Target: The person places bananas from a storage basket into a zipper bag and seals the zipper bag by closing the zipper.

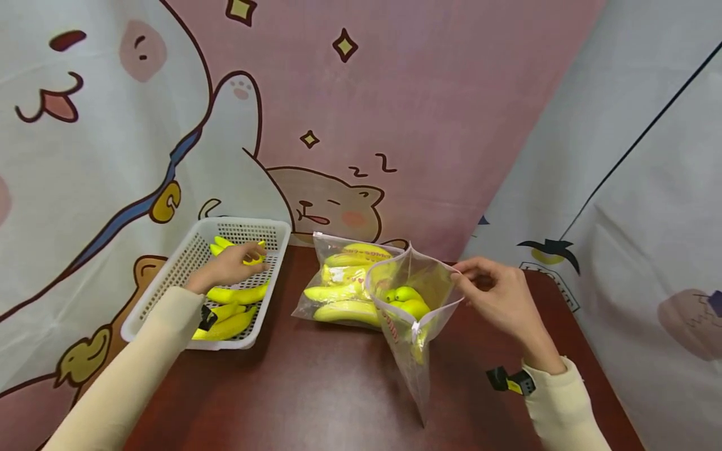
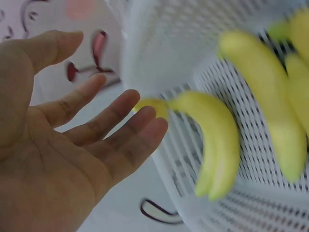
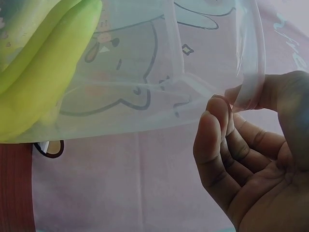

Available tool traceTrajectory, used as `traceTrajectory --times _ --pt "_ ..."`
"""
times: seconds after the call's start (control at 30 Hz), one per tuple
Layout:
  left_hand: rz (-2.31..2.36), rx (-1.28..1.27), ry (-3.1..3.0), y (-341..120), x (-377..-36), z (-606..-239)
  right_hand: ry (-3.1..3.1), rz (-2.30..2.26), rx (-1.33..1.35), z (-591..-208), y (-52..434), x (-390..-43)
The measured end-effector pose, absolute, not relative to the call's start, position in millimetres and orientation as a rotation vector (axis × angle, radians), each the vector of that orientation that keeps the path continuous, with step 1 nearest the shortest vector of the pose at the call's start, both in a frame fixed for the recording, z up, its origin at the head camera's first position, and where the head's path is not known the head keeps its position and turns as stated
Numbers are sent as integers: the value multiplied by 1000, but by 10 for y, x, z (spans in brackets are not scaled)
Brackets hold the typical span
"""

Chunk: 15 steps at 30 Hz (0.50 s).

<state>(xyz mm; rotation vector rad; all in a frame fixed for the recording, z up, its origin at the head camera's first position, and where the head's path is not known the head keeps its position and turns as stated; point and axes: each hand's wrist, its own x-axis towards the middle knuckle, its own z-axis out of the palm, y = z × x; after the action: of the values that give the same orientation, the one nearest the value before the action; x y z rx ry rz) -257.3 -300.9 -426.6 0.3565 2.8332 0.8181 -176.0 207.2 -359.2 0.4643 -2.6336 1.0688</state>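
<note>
My left hand hovers over a white perforated basket, its fingers apart and loosely extended. In the left wrist view the fingertips are near the stem of a small banana bunch; whether they touch it I cannot tell. More bananas lie in the basket. With thumb and fingers my right hand pinches the rim of a clear zip bag, whose mouth is spread wide. Inside that bag sits a bunch of bananas, also seen as yellow-green bananas in the right wrist view.
Behind the upright bag, a second zip bag lies flat with several bananas in it. Everything stands on a dark red table. A printed cartoon cloth hangs at the back and sides.
</note>
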Motion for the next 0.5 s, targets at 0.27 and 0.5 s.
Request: traceTrajectory --times 0.27,0.5 --pt "623 264 2859 -3317 -2829 -4420 -2639 1065 456 -3599 2071 -1751" --pt "425 200 2825 -3447 -3110 -4606 -2639 1065 453 -3601 2085 -1744"
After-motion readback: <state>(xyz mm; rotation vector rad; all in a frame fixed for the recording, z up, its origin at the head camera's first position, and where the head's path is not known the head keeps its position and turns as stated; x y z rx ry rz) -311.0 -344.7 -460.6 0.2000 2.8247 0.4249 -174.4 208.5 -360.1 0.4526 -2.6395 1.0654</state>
